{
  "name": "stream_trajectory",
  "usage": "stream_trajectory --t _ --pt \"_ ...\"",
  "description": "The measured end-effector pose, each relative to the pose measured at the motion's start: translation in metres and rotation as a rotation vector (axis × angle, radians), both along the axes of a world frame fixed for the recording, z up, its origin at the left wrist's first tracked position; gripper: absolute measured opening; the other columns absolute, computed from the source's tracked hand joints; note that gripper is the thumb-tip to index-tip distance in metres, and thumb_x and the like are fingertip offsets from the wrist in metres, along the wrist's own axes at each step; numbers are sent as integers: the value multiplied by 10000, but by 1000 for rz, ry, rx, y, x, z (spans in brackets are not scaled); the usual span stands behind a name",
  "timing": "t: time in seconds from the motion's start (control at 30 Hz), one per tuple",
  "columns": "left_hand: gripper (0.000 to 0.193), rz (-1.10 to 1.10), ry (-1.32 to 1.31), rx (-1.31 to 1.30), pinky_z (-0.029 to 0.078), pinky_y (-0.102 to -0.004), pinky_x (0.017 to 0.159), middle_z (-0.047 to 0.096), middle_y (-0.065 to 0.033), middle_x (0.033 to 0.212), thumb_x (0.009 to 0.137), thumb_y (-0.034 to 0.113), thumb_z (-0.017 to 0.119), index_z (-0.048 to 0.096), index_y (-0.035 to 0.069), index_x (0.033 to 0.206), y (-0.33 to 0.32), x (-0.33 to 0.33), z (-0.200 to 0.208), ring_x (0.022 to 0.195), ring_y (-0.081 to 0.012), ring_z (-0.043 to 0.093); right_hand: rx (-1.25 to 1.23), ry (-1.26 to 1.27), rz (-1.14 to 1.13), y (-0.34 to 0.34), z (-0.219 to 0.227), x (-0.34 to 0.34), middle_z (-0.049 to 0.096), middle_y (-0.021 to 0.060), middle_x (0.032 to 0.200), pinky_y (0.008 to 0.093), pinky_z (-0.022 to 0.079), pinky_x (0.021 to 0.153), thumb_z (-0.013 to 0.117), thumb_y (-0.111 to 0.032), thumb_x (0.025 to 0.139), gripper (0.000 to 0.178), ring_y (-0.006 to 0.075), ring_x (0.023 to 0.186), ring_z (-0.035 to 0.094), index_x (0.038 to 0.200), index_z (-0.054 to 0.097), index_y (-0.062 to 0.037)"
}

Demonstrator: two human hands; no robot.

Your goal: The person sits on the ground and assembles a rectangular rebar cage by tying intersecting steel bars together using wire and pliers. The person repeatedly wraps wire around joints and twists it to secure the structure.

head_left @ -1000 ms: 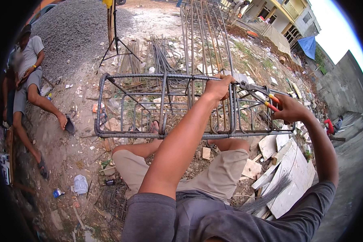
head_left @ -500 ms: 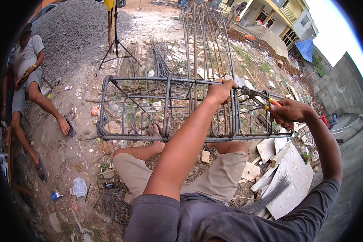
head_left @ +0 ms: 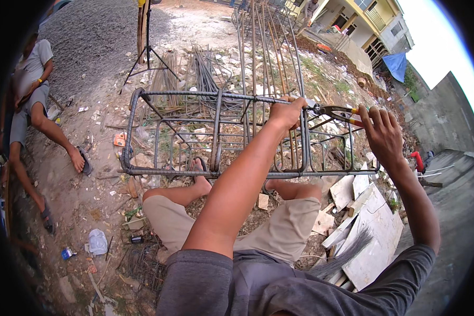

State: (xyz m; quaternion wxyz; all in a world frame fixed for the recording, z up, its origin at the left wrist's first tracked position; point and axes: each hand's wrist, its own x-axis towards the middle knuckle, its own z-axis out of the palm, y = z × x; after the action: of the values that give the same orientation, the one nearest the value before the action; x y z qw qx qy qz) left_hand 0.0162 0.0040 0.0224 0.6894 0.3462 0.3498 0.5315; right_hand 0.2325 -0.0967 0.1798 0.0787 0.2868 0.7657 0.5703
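A long cage of tied steel rebar [head_left: 217, 131] lies across in front of my knees. My left hand [head_left: 288, 114] is closed round its far top bar, close to a crossing with a square stirrup. Just right of those fingers, the jaws of a pair of end-cutting pincers [head_left: 329, 109] rest at the same crossing. My right hand [head_left: 383, 131] grips the pincers by their orange and yellow handles, with the back of the hand turned up. Any tie wire in the jaws is too small to make out.
Broken white boards [head_left: 374, 237] and a bundle of thin wire [head_left: 347, 257] lie by my right side. At left sits another person [head_left: 34, 89] in sandals. A tripod [head_left: 148, 52], loose rebar [head_left: 210, 73] and a gravel heap [head_left: 100, 42] are farther off.
My right hand has swung upward with the pincers, and its wrist has turned so the handles lie flatter. The left hand keeps its hold on the bar. The whole view has shifted slightly.
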Motion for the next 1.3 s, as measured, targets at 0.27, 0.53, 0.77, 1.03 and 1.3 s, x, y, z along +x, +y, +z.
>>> stream_trajectory --t 0.27,0.53,0.77,1.03,1.3 --pt "189 20 -30 10 371 -245 369 595 1 669 904 254 684 596 88 927 3 1 -2 438 -68 476 -332 237 -303 5 -9 5 638 122 875 429 536 574 529 -401 1020 371 296 715 669 1109 582 -45" --pt "238 32 -43 9 290 -284 380 562 -22 605 859 231 714 564 62 932 -11 2 1 414 -91 424 -542 484 -192 47 -35 56 665 120 890 464 513 589 603 -289 989 200 352 744 674 1089 617 -117" --pt "228 7 35 23 406 -252 405 605 -2 673 868 270 715 591 94 943 3 4 -3 485 -83 528 -417 461 -17 77 -35 62 647 102 832 444 506 580 660 -253 925 174 324 724 664 1017 625 -109" --pt "234 70 73 -8 397 -257 403 586 -1 648 875 281 700 624 71 946 7 -2 2 466 -86 516 -1045 901 -541 14 -15 15 589 39 597 332 470 498 789 -328 857 324 199 513 594 937 614 -67" --pt "199 71 13 -4 335 -260 380 598 -13 650 870 238 693 602 72 933 1 6 3 440 -80 473 -975 715 -699 9 15 3 590 87 803 401 529 663 741 -135 805 349 210 716 644 1066 531 -35"
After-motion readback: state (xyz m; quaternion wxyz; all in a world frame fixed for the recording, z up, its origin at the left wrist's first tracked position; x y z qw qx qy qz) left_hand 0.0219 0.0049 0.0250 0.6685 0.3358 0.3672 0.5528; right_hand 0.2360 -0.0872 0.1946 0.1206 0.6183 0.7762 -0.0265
